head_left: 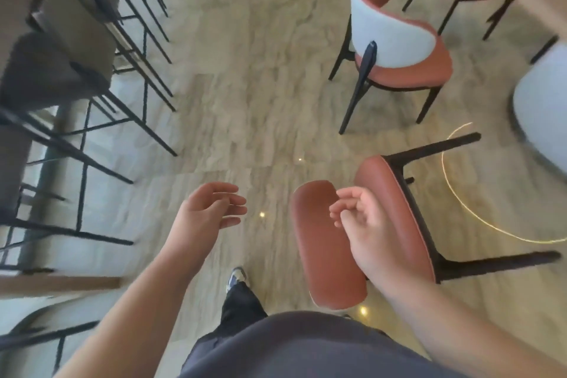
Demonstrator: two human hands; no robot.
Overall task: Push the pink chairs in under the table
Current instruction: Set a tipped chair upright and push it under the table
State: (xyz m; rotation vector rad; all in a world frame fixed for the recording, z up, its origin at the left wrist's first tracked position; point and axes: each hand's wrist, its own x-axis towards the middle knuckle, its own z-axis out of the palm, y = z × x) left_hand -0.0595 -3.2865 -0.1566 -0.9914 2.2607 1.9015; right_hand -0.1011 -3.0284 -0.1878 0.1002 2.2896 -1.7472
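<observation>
Both hands were empty: left hand (211, 209) loosely open over the floor (245, 95), right hand (362, 224) half-curled above the nearest pink chair (331, 242), contact unclear. That chair stood close in front-right; a second pink chair (395, 43) stood farther ahead. Padded seats, white-backed shell, thin dark legs. Probably light, rigid, slides easily; grip the backrest top.

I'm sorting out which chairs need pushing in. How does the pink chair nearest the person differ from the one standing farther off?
The near chair has its legs pointing sideways; the far chair stands upright. The right hand overlaps the near one; nothing touches the far one. Both have pink seats and dark legs.
</observation>
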